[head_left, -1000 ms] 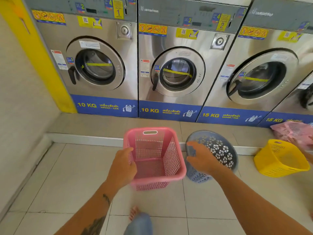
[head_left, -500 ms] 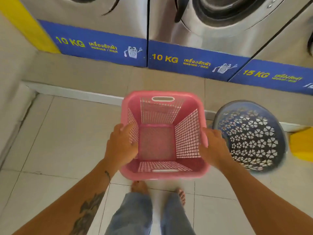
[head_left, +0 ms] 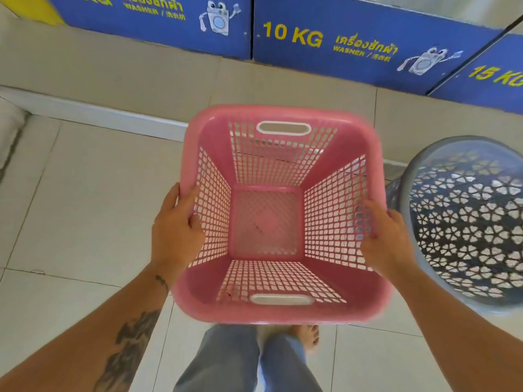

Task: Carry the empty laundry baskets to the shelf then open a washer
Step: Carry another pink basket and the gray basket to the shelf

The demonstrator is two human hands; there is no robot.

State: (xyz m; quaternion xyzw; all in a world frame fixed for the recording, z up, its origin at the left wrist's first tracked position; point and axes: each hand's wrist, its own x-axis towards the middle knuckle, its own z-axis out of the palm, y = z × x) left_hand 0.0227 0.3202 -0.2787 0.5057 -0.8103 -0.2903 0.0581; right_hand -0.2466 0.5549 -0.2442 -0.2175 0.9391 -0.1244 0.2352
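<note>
A square laundry basket [head_left: 283, 216] sits centre, with the left hand [head_left: 175, 233] on its left rim and the right hand [head_left: 387, 244] on its right rim. Just right of it — a round basket [head_left: 467, 222]. Beyond both runs a raised step [head_left: 113, 72], with washer bases [head_left: 353, 43] on it. Below the square basket — the person's legs [head_left: 246, 360] on the floor [head_left: 70, 207].

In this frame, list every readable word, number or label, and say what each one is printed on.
"10 KG": middle blue washer base panel.
"WASHER /": same panel, under Thai script; the characters after the slash are too blurred.
"WASHER /": left blue panel; its big yellow text is cut off.
"15 K", cut off: right blue panel.
Pink basket, grey basket: no text.
</note>
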